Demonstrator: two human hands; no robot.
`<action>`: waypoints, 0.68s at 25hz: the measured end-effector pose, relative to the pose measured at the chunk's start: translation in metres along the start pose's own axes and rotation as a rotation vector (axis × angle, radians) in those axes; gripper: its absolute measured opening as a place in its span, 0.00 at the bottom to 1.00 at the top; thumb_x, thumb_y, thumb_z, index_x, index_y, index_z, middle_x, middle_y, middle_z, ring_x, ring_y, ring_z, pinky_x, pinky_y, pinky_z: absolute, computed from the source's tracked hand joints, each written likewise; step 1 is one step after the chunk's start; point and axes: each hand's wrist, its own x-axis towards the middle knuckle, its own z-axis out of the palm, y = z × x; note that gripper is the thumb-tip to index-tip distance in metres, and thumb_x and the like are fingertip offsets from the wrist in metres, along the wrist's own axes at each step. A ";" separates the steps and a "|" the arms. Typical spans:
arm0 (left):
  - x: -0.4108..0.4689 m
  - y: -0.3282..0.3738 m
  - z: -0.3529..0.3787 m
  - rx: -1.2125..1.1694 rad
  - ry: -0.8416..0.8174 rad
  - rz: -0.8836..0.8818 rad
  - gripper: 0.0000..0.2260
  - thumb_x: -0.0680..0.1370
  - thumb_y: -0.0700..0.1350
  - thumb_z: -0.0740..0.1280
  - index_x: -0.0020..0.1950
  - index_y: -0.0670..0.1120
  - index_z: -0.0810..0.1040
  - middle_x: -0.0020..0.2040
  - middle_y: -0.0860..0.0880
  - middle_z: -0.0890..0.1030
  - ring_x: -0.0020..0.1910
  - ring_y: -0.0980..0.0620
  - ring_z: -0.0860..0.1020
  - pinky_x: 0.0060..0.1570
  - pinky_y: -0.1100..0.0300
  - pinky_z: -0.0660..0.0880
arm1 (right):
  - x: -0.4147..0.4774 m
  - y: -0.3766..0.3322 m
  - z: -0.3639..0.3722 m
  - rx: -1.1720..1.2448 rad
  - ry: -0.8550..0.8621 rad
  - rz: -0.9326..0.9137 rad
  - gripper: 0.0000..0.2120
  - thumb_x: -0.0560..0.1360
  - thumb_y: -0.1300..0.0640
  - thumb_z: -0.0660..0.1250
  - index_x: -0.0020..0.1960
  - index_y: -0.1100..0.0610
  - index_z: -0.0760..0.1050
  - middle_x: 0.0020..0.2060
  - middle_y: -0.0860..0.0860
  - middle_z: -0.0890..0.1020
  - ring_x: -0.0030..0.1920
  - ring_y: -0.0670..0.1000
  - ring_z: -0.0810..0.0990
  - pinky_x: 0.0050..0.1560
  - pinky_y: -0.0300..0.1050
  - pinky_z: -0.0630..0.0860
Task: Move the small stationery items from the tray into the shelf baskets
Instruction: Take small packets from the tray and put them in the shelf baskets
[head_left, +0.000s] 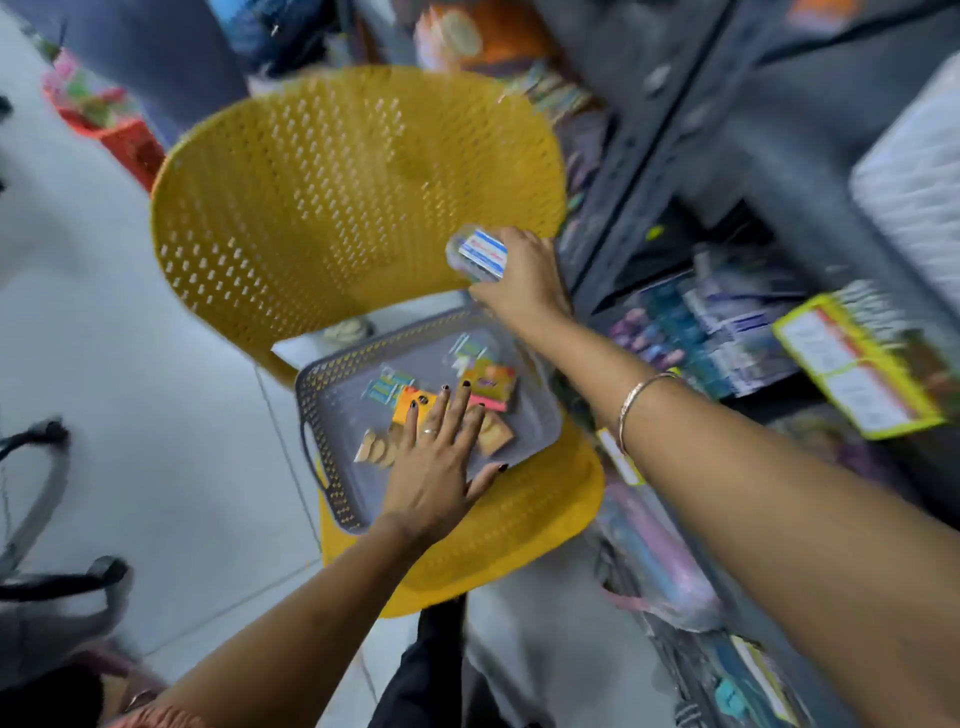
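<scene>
A grey perforated tray (332, 415) rests on the seat of a yellow plastic chair (337, 197). Small stationery packets lie in the tray: an orange box (408, 408), an orange and pink pack (491, 384), and tan erasers (376, 449). My left hand (441, 457) hovers flat over these items, fingers spread, holding nothing. My right hand (524, 280) is raised above the tray's far edge, shut on a small clear box with a blue and white label (480, 252). The dark shelf (675, 171) with its stock stands to the right.
Shelf levels on the right hold packs of pens and cards, including a yellow-edged card pack (862, 364). A red basket (119, 140) sits on the pale tiled floor at the far left. Dark curved bars (36, 467) are at the left edge.
</scene>
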 end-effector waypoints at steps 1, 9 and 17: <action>0.014 0.012 -0.023 -0.018 0.019 0.047 0.32 0.78 0.63 0.47 0.68 0.41 0.71 0.71 0.41 0.67 0.70 0.40 0.64 0.65 0.38 0.62 | -0.001 -0.009 -0.036 -0.006 0.046 -0.029 0.24 0.65 0.60 0.70 0.60 0.60 0.73 0.57 0.61 0.79 0.59 0.61 0.73 0.57 0.50 0.69; 0.097 0.171 -0.189 -0.114 0.299 0.603 0.25 0.79 0.59 0.52 0.53 0.42 0.80 0.67 0.41 0.72 0.67 0.42 0.68 0.63 0.43 0.61 | -0.102 -0.005 -0.333 -0.045 0.477 0.115 0.25 0.62 0.55 0.64 0.59 0.58 0.75 0.55 0.59 0.81 0.56 0.60 0.76 0.55 0.48 0.71; 0.055 0.409 -0.208 -0.235 0.277 1.010 0.35 0.78 0.64 0.44 0.59 0.39 0.77 0.67 0.38 0.71 0.66 0.38 0.68 0.63 0.44 0.61 | -0.320 0.125 -0.486 -0.221 0.700 0.593 0.18 0.66 0.53 0.69 0.54 0.58 0.77 0.53 0.60 0.82 0.54 0.62 0.79 0.56 0.54 0.76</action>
